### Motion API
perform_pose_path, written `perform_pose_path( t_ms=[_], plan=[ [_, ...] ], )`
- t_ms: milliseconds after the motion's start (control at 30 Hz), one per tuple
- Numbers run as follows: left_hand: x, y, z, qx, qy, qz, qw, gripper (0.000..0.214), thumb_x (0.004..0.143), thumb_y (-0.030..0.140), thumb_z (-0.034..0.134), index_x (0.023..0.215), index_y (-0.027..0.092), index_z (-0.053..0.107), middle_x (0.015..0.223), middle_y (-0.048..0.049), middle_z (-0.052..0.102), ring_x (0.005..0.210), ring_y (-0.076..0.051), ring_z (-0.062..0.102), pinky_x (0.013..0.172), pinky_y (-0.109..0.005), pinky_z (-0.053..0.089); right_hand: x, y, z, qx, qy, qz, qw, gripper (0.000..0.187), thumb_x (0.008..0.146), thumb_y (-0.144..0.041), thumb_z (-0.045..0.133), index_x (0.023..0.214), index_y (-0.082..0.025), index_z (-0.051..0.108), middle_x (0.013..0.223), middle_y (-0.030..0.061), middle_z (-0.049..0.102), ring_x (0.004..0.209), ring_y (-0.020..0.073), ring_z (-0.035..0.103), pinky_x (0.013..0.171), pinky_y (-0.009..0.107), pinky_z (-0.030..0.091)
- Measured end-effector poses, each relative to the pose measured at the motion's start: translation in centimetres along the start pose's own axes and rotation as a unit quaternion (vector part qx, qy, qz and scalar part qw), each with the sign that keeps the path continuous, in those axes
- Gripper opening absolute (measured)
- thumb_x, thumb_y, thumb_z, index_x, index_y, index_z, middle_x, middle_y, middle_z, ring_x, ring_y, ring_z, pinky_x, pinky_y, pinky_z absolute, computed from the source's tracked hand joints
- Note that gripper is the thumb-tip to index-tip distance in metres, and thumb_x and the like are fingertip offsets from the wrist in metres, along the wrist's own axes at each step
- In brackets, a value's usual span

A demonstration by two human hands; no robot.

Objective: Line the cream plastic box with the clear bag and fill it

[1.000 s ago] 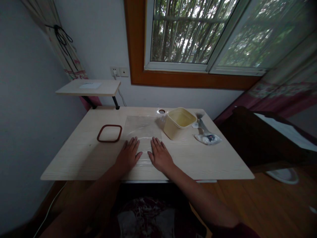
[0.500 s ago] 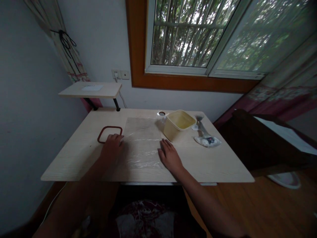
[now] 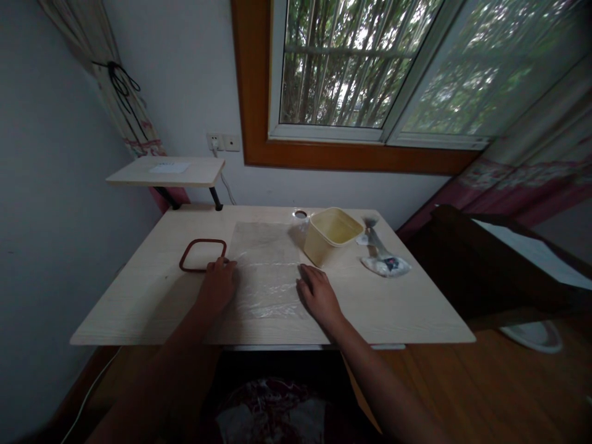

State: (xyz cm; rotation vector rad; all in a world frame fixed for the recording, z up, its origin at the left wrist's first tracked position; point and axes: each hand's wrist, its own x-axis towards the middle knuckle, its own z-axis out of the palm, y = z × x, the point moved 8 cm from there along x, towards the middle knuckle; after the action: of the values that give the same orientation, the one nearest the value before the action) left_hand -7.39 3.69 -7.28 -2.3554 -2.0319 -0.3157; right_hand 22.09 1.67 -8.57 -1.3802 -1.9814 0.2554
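A clear plastic bag (image 3: 266,271) lies flat on the table, with some creases across its lower half. My left hand (image 3: 221,283) rests at its left edge, fingers reaching forward and nothing visible in them. Just beyond those fingertips lies a reddish-brown square ring (image 3: 184,255) with rounded corners. On the bag's right edge my right hand (image 3: 320,295) lies palm down with its fingers stretched out. A pale yellow square bin (image 3: 319,242) stands upright right behind my right fingertips.
Right of the bin lies a clear packet with white contents (image 3: 386,266). The wooden table (image 3: 402,314) has a cable hole (image 3: 300,214) at the back. A small raised shelf (image 3: 139,179) stands at the back left. Dark furniture (image 3: 456,259) is beyond the right edge.
My left hand has moved right and slightly toward me, off the ring to the bag's left edge. My right hand has hardly moved. The view has tilted slightly.
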Motion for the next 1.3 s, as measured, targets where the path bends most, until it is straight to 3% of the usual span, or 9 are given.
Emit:
perform_pose_path(
  t_ms=[300,467,567,733,833,1000,1200,1300],
  plan=[
    [1.1,-0.8,1.1,-0.111,-0.010,-0.038,0.993,0.060,0.083,0.004,0.049,0.141,0.018,0.055,0.135,-0.0170,0.048,0.122,-0.030,0.056,0.110,-0.047,0.044,0.0,-0.3,-0.3,0.009,0.006,-0.004,1.000,0.043,0.102,-0.030,0.048,0.141,-0.016,0.059,0.137,0.0136,0.060,0.128,0.0299,0.052,0.113,0.052,0.045],
    [2.1,-1.8,1.6,-0.263,-0.039,-0.112,0.958,0.077,0.077,0.017,0.069,0.151,0.017,0.044,0.128,-0.0154,0.049,0.114,-0.027,0.060,0.104,-0.044,0.050,0.0,-0.3,-0.4,0.021,0.010,-0.006,1.000,0.043,0.101,-0.029,0.048,0.141,-0.018,0.059,0.137,0.0131,0.060,0.127,0.0298,0.052,0.112,0.052,0.045],
    [2.5,-2.0,1.9,-0.319,-0.054,-0.124,0.938,0.085,0.076,0.027,0.074,0.153,0.016,0.040,0.122,-0.0136,0.055,0.112,-0.028,0.061,0.103,-0.046,0.051,0.0,-0.3,-0.4,0.024,0.010,-0.005,1.000,0.042,0.101,-0.029,0.049,0.141,-0.017,0.060,0.137,0.0131,0.060,0.127,0.0297,0.052,0.112,0.052,0.045],
    [3.5,-3.9,0.2,-0.322,0.017,-0.105,0.941,0.074,0.075,0.023,0.070,0.147,0.020,0.049,0.122,-0.0115,0.055,0.115,-0.027,0.061,0.106,-0.045,0.050,0.0,-0.2,-0.5,0.030,0.010,-0.004,0.999,0.043,0.101,-0.029,0.050,0.142,-0.018,0.059,0.139,0.0128,0.059,0.129,0.0291,0.052,0.113,0.051,0.045],
    [3.8,-6.2,-2.3,-0.304,0.062,-0.077,0.948,0.069,0.077,0.026,0.068,0.143,0.025,0.053,0.131,-0.0104,0.054,0.126,-0.027,0.056,0.111,-0.043,0.048,0.0,-0.3,-0.5,0.024,0.006,-0.004,1.000,0.043,0.100,-0.028,0.051,0.141,-0.019,0.060,0.138,0.0123,0.059,0.129,0.0288,0.052,0.113,0.051,0.045],
    [3.8,-12.2,-5.2,-0.229,0.053,-0.073,0.969,0.063,0.080,0.030,0.065,0.142,0.020,0.056,0.134,-0.0125,0.056,0.134,-0.031,0.051,0.118,-0.047,0.040,0.1,-1.2,0.1,-0.025,-0.036,-0.032,0.999,0.036,0.100,-0.025,0.051,0.132,-0.020,0.067,0.140,0.0109,0.059,0.133,0.0302,0.048,0.114,0.053,0.044],
    [3.2,-21.0,-4.9,-0.220,0.042,-0.116,0.968,0.067,0.080,0.037,0.063,0.143,0.017,0.054,0.135,-0.0128,0.061,0.130,-0.030,0.056,0.108,-0.043,0.049,0.6,-4.2,3.1,-0.065,-0.113,-0.127,0.983,0.044,0.100,-0.022,0.058,0.144,-0.021,0.060,0.153,0.0099,0.048,0.145,0.0314,0.036,0.120,0.053,0.037],
    [2.6,-24.7,-4.0,-0.223,0.021,-0.173,0.959,0.066,0.079,0.035,0.062,0.142,0.015,0.054,0.135,-0.0138,0.063,0.120,-0.029,0.063,0.103,-0.043,0.052,1.3,-6.4,5.4,-0.058,-0.143,-0.182,0.971,0.046,0.101,-0.024,0.061,0.147,-0.023,0.057,0.155,0.0098,0.046,0.148,0.0318,0.032,0.121,0.053,0.035]
  ],
)
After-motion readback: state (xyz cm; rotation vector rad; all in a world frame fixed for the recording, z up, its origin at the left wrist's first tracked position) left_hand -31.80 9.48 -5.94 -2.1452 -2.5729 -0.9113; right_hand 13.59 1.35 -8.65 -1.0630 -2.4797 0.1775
